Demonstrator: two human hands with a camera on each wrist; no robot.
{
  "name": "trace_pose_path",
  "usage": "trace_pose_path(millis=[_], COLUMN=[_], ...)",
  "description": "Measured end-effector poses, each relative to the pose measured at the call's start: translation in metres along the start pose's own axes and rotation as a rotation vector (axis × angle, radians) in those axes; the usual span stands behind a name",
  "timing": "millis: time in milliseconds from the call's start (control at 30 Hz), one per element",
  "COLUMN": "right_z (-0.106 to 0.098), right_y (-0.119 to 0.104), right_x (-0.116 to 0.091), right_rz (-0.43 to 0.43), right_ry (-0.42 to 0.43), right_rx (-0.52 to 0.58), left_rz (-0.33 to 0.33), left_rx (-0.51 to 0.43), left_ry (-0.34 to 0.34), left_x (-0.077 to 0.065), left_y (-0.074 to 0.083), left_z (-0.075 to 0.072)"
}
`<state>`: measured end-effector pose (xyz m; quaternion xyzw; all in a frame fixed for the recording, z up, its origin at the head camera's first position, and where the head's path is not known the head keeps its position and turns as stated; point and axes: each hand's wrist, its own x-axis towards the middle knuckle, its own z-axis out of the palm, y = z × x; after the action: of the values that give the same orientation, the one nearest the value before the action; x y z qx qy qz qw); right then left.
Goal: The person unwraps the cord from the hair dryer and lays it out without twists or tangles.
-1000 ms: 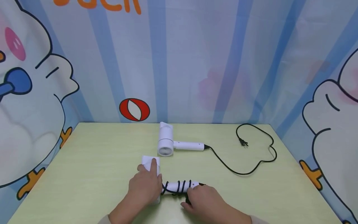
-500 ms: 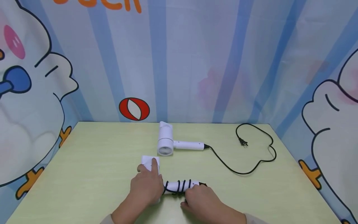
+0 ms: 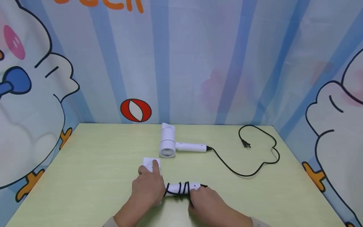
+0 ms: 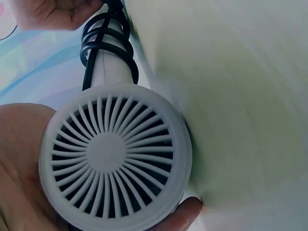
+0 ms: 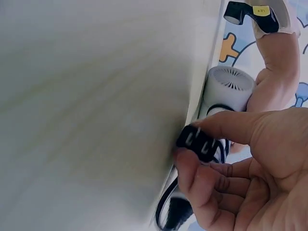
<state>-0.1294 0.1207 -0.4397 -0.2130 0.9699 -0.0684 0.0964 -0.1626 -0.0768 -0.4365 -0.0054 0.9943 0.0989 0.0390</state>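
Note:
A white hair dryer [image 3: 148,162] lies near the front of the table, its black cord [image 3: 180,188] wound in loops round the handle. My left hand [image 3: 148,186] grips its barrel from above, with the index finger along the top. In the left wrist view, the round grille [image 4: 106,153] faces the camera, between palm and fingertip. My right hand [image 3: 208,203] is at the handle's end. There, the right wrist view has thumb and fingers pinching the black plug [image 5: 195,142], prongs showing. The head view hides that plug behind the right hand.
A second white hair dryer [image 3: 168,143] lies farther back, its handle pointing right. Its black cord [image 3: 241,174] runs loosely across the right side of the table to a plug [image 3: 245,144]. A striped cartoon curtain [image 3: 187,63] stands behind the pale table [image 3: 93,157].
The rightmost cord loop has shifted slightly left along the handle. My right thumb and fingers have drawn in closer at the handle. The left hand keeps its grip, and the far hair dryer has not moved.

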Motion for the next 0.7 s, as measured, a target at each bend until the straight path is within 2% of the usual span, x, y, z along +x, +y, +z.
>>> trace_pose_path(millis=[233,500,700], right_z=[0.004,0.003,0.000], right_y=[0.022,0.044,0.047], right_x=[-0.010,-0.019,-0.020], right_rz=[0.028,0.077,0.085], right_ry=[0.090,0.175,0.155], right_rx=[-0.033,-0.058,-0.052], left_rz=[-0.021,-0.002,-0.014], left_rx=[-0.025,-0.023,-0.027], left_ry=[-0.037,0.001,0.031], left_x=[0.004,0.001,0.004], left_y=[-0.006,-0.014,-0.018], left_z=[-0.001,0.003,0.003])
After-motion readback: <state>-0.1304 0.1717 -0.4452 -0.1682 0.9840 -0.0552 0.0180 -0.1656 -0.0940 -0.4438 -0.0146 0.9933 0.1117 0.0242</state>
